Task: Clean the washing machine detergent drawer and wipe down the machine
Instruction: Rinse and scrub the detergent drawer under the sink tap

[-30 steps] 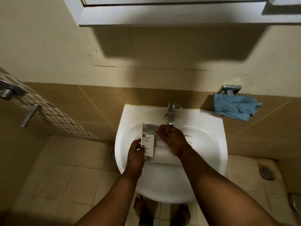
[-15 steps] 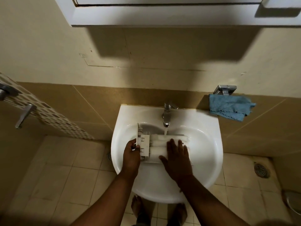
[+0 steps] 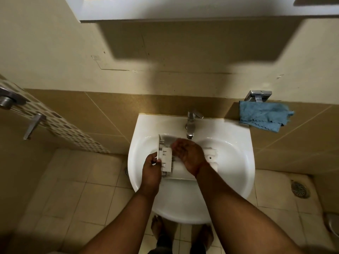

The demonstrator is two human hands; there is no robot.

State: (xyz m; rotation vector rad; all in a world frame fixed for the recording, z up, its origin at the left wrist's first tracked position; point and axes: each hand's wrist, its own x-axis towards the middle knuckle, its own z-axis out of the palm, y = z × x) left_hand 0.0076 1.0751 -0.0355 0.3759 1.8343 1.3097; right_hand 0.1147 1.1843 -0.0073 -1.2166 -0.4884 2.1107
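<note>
Detergent drawer [image 3: 190,166] lies across the sink [image 3: 238,162] basin, long axis running left rim to right rim, front panel end at the left, just below the tap [image 3: 190,125].

Left hand [image 3: 152,167] — fingers curled round the drawer's panel end, thumb on top, steadying it near the sink's left rim.

Right hand [image 3: 189,154] sits over the drawer's middle, palm down, fingers pointing toward the panel end; fingertips blurred, so whether they press flat or curl into a compartment cannot be told. It is the nearer hand to the compartments, which lie directly under it — any rubbing stroke would run along the long axis.

Hidden: compartments beneath the right palm. Water flow from the tap hard to make out. Blue cloth [image 3: 264,116] hangs on the wall beyond the sink's back right corner, well apart from both hands.
</note>
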